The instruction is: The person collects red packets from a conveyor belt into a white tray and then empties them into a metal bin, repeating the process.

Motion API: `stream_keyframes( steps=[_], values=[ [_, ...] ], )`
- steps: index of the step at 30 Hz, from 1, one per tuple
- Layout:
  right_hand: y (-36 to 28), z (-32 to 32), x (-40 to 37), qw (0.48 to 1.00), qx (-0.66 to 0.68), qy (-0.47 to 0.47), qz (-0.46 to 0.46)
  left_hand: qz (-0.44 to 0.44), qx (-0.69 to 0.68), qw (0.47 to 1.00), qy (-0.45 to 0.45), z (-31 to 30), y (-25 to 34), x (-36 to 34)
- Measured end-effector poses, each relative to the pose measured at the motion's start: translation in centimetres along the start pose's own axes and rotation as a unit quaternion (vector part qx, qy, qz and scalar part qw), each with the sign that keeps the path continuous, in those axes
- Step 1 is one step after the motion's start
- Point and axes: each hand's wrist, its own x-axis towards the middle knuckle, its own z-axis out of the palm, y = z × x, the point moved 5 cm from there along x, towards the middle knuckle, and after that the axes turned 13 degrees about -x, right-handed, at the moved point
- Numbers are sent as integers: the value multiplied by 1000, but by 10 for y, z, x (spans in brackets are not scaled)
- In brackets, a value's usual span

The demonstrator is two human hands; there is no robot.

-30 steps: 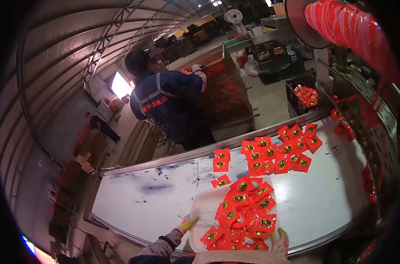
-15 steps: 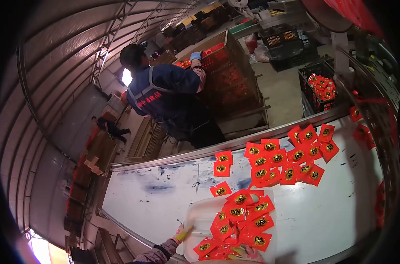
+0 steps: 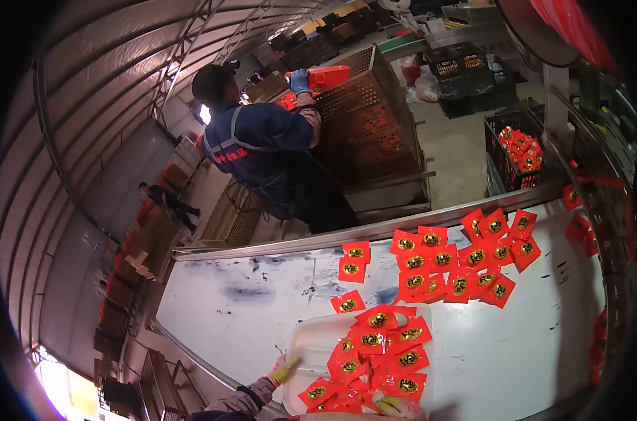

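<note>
Co-worker's red box has risen; left hand and right hand grip white tray of red packets.

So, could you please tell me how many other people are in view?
2: a person in a blue jacket stands beyond the table at the wire cage; a second person is far off behind. More may be hidden.

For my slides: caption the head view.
Left hand at the rim of a white tray heaped with red packets, on a white table.
</note>
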Motion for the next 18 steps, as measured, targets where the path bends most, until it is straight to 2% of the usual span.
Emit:
stream_keyframes(
  steps=[4, 7, 10, 12, 14, 15, 16, 18],
  values=[
    [22, -1, -21, 998, -45, 18, 25, 28, 10, 999, -13, 8, -19, 19],
    [48, -5, -42, 991, -107, 55, 63, 84, -97, 991, -35, 19, -39, 44],
    [70, -18, -43, 968, -175, 116, 138, 63, -105, 991, -52, 36, -36, 48],
    [67, -30, -33, 965, -192, 117, 133, 46, -78, 995, -51, 48, -27, 50],
    [77, -29, -41, 930, -266, 112, 226, 123, -120, 981, -87, 54, -30, 59],
    [100, -14, -62, 924, -239, 82, 287, 86, -56, 991, -85, 65, -30, 63],
    [107, 1, -75, 921, -254, 82, 284, 88, -69, 989, -94, 74, -33, 67],
    [122, 25, -101, 900, -69, 28, 429, 81, -172, 976, -108, 84, -39, 71]
  ],
)
